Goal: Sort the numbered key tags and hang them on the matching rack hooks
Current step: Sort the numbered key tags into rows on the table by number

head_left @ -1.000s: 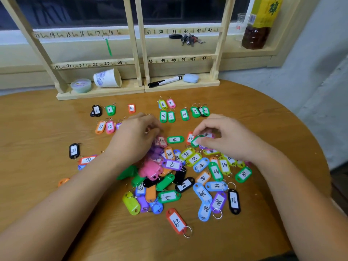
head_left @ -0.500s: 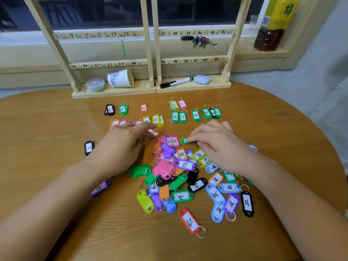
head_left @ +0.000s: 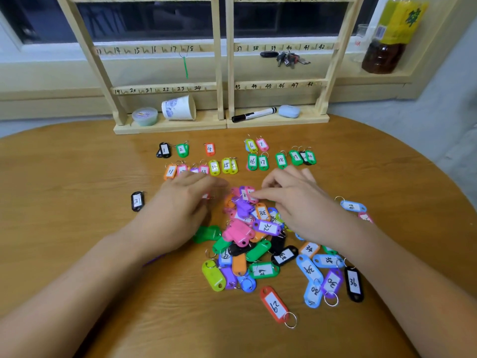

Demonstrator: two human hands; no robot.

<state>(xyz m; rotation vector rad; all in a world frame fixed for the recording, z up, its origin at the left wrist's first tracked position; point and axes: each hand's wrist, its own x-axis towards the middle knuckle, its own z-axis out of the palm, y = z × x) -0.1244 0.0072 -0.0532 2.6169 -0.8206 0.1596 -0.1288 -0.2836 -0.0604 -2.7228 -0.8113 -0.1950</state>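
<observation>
Your R hand (head_left: 296, 202), just right of the middle of the frame, is loose. Its pointing finger is stretched out & the tip rests on a small pink plastic key tag (head_left: 249, 193) at the top of the heap. No pinch that I can see. Your L hand (head_left: 180, 210), left of the middle, lies palm down w/ fingers out flat. The tips are blurry & a bit of a tag peeks out under them, so it looks like pressing, not grabbing.

Between & below the hands sits the big mixed heap of coloured plastic key tags (head_left: 247, 244), low centre of the frame, not sorted yet. Above the hands, two neat rows of sorted tags (head_left: 227, 165) lie face up, nos. 1 to 20 w/ gaps. A black tag no. 3 (head_left: 136, 201) lies alone at the left, and a red tag no. 29 (head_left: 275, 303) lies alone at the bottom.

At the top stands the pale wooden rack with numbered rails (head_left: 219, 73). Just one thin green tag (head_left: 185, 67) hangs there, by the 18.

The tags look light, hard & smooth, so I think they will slide on the round brown wooden table (head_left: 77, 177) if poked. The little metal rings prob. hook into each other in the heap. Best guess: pinch a tag by its two long edges to lift it, then hold the ring end for the hook.
</observation>
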